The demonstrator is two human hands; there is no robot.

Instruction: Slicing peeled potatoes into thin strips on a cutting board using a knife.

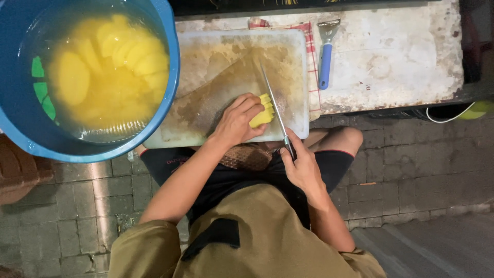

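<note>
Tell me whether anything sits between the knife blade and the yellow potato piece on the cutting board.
Nothing visible does. The knife, held by the right hand, lies right beside the potato piece, which the left hand pins to the cutting board.

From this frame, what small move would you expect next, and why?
Probably one more downward cut. The right hand holds the knife with its blade against the yellow potato piece, already partly sliced, which the left hand pins to the cutting board. The uncut part lies under those fingers.
</note>
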